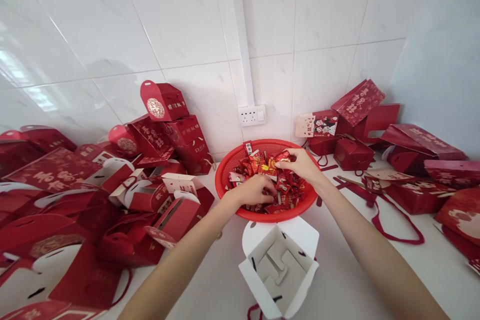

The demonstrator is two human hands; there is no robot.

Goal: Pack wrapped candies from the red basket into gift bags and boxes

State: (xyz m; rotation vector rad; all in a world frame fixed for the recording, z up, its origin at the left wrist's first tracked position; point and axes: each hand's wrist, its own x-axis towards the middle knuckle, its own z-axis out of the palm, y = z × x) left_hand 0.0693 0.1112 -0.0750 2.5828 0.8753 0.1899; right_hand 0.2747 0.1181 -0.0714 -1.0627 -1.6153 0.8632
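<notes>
A red plastic basket [225, 165] with a perforated wall holds a heap of red-wrapped candies [282, 187]. My left hand [258, 190] reaches into the near side of the heap, its fingers curled down among the wrappers; what they grip is hidden. At the basket's far right, my right hand [300, 164] pinches a red candy packet [285, 156] between thumb and fingers. Just in front of the basket stands an open gift box [249, 280] with its white inside showing and its flaps spread. Only its folded bottom is visible inside.
Red gift boxes [165, 102] are piled along the left side, some open. More red boxes [354, 152] lie at the right, near a loose red ribbon [397, 237]. Behind the basket, a tiled wall carries a power socket [251, 115].
</notes>
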